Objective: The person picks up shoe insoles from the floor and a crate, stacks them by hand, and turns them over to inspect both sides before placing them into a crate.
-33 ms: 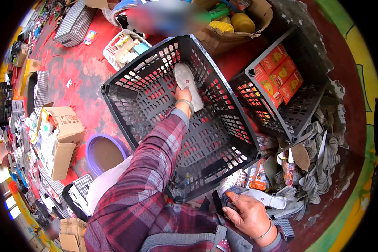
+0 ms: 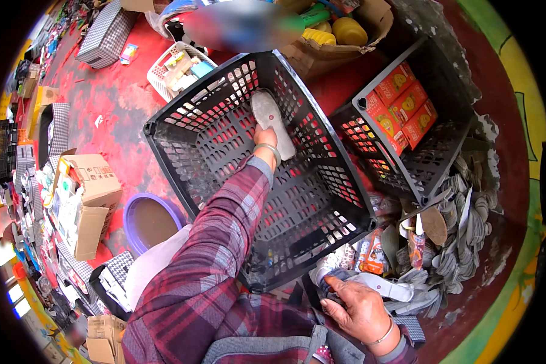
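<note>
Inside a large black plastic crate [image 2: 288, 203], my left hand [image 2: 266, 138] grips the edge of a pale grey shoe sole [image 2: 278, 124], its fingers partly hidden beneath. The sole leans toward the crate's far right corner and has a small round mark on it. Outside the near right corner of the crate, my right hand [image 2: 363, 310] is held low, thumb and index finger apart. Just beyond its fingers lies another pale grey sole [image 2: 387, 287]; whether they touch it I cannot tell.
Right of the crate stands a second black crate [image 2: 415, 182] with orange boxes [image 2: 403, 109]. A heap of grey soles [image 2: 470, 224] lies below it. To the left are a purple basin [image 2: 127, 221] and an opened cardboard box [image 2: 94, 182]; a white basket [image 2: 158, 76] sits behind.
</note>
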Tool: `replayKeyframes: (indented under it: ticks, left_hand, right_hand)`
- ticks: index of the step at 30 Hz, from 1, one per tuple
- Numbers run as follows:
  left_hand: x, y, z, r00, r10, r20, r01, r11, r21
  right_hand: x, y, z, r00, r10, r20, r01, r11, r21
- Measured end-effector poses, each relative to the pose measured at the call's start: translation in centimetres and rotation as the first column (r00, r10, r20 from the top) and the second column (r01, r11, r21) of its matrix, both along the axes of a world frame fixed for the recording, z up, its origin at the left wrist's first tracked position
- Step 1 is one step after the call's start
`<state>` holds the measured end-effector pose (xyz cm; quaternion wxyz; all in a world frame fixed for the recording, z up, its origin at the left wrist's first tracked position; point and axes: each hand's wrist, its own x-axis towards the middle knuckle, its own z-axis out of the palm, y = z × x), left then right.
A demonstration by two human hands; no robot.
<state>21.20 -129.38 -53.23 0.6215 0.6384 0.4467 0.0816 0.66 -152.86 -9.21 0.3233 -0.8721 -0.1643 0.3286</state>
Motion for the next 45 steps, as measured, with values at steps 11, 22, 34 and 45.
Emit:
replayKeyframes:
  ticks: [11, 22, 34, 45]
  left_hand:
    - [1.2, 1.5, -4.7, 0.996, -0.081, -0.029, 0.074, 0.978, -0.193]
    - [-1.6, 0.9, -3.0, 0.962, -0.135, -0.236, 0.106, 0.986, -0.131]
    - [-4.2, -5.9, 5.8, 0.842, -0.219, -0.493, 0.259, 0.966, 0.014]
    - [-6.2, -6.6, 5.8, 0.837, -0.332, -0.435, 0.485, 0.819, 0.306]
  right_hand:
    - [-0.1, -0.9, -0.4, 1.000, 0.010, 0.017, -0.011, 0.998, 0.059]
    - [-1.9, -1.0, 0.4, 1.000, -0.020, 0.003, 0.020, 0.999, 0.046]
    - [-4.5, -0.9, 0.5, 0.999, -0.032, 0.042, 0.029, 0.998, 0.063]
    - [-4.5, -0.7, 0.4, 0.998, -0.032, 0.049, 0.029, 0.998, 0.061]
